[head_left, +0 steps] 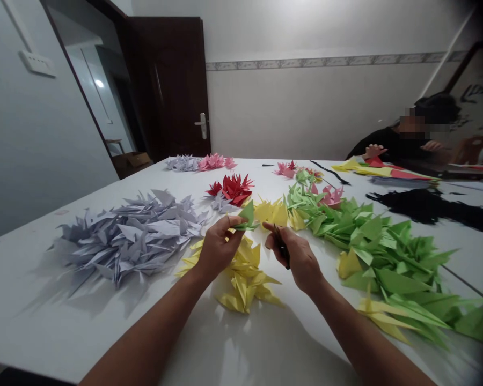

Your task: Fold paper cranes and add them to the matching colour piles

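My left hand pinches a green folded paper crane between thumb and fingers, above the middle of the table. To its right, my right hand is closed around a small dark tool; the fingers cover most of it, so its kind is unclear. Below and between the hands lies a heap of yellow paper cranes. More yellow cranes sit just beyond the hands. A large grey-lilac heap of cranes spreads to the left, and a long green heap runs along the right.
Red cranes and pink cranes lie farther back on the white table. At the right are black strands and coloured paper sheets. Another person sits at the far right. A dark door stands behind.
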Action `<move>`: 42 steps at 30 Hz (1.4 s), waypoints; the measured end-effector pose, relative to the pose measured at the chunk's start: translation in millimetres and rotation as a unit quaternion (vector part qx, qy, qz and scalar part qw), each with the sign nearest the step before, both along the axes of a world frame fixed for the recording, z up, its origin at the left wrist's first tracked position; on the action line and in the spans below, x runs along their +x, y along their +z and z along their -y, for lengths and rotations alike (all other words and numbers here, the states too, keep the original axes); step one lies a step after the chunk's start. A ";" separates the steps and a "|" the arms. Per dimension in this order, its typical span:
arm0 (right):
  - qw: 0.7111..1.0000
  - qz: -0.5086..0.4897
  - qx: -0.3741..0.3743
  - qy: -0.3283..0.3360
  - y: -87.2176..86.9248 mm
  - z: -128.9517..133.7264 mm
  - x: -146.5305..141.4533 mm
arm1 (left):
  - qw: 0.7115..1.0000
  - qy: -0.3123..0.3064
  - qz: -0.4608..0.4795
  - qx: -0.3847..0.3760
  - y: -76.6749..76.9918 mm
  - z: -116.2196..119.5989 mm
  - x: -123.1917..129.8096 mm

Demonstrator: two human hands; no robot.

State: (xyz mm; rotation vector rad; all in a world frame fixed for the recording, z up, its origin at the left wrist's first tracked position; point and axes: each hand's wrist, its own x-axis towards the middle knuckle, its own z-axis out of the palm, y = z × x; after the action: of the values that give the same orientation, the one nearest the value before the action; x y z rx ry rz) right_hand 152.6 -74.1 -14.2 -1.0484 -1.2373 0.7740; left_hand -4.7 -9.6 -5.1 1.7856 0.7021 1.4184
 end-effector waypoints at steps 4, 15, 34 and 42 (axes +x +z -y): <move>0.998 0.011 0.058 -0.013 -2.2 -0.1 0.1 | 0.993 -0.012 -0.079 0.085 1.7 2.0 -2.2; 0.922 0.330 0.183 -0.088 1.2 3.8 5.3 | 0.990 -0.074 -0.095 0.067 7.9 6.6 -9.0; 0.856 0.457 0.212 -0.116 -8.8 -4.1 6.4 | 0.982 -0.070 -0.153 0.092 0.8 -4.5 -5.2; 0.941 0.265 0.148 -0.151 -5.7 -3.2 6.1 | 0.985 -0.100 0.035 -0.138 3.3 -4.1 1.3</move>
State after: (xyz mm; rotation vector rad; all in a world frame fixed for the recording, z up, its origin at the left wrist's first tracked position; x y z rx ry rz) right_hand 158.6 -70.9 -19.9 -1.1957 -1.5386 0.0517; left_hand -3.4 -5.4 -1.8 1.5367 0.6293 1.1827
